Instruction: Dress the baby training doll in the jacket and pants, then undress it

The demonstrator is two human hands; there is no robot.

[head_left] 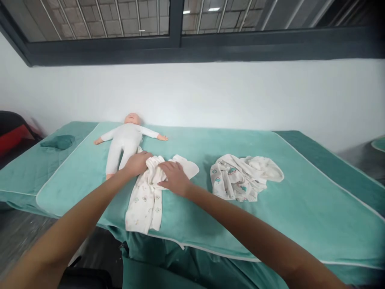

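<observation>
A white baby garment with a small coloured print lies on the green bed, bunched at its upper end. My left hand is closed on the bunched cloth at its upper left, fingertips partly hidden. From the right, my right hand grips the same bunch between thumb and fingers. A plain white flap of cloth spreads out just beyond my right hand. Close by on the left, a baby doll in a white bodysuit lies on its back, arms stretched out and head toward the wall.
A second crumpled white garment with a green and blue print lies to the right. On the left end of the green bed rests a small dark green cloth item. A white wall and a dark-framed window stand behind.
</observation>
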